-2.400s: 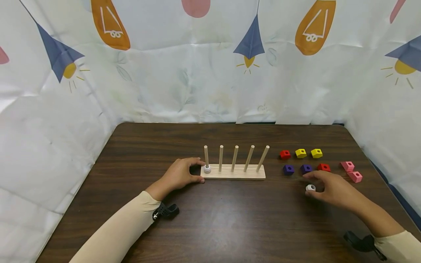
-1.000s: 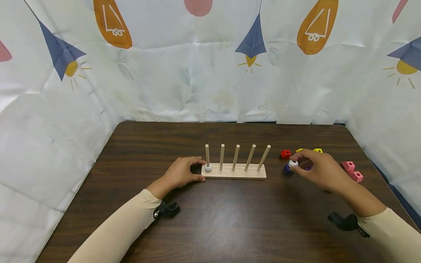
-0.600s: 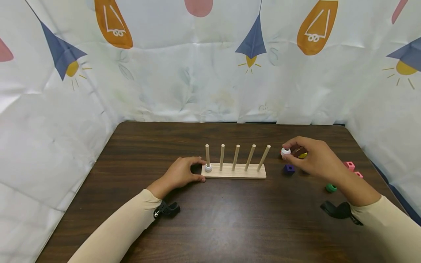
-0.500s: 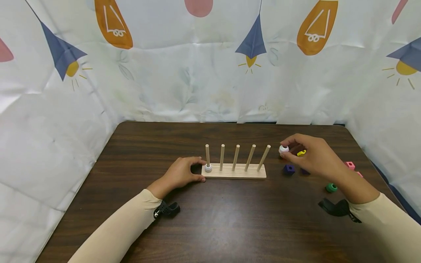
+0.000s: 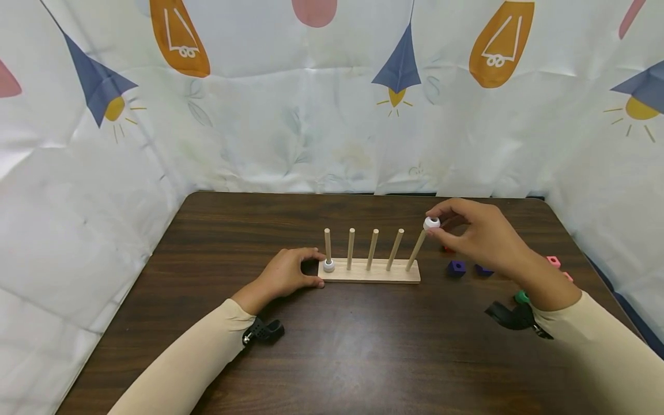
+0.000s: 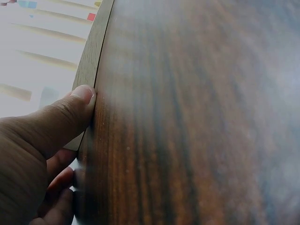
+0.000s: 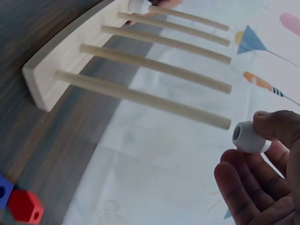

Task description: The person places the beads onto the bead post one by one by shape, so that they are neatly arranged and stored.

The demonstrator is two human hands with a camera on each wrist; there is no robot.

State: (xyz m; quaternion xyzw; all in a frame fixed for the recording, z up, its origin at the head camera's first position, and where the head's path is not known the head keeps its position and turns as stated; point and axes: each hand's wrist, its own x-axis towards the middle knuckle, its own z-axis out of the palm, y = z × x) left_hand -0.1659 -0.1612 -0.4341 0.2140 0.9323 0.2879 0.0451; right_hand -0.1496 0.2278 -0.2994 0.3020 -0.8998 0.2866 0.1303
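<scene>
Presently, right hand [image 5: 479,233] pinches a white bead [image 5: 432,223] at the rightmost peg's [image 5: 417,251] tip, frame centre-right; unthreaded. Left hand [image 5: 284,275] grips the rack [image 5: 368,271]. One bead [image 5: 328,266] seated; coloured blocks [image 5: 456,268] remain on bench [image 5: 332,340].

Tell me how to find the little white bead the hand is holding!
Look at the dark wooden table and find the pale wooden stand with five sticks. Go to the stick farthest right; just at its tip, the right hand pinches a white bead. The other white bead sits at the bottom of the farthest left stick, and the loose blocks on the table are coloured.
</scene>
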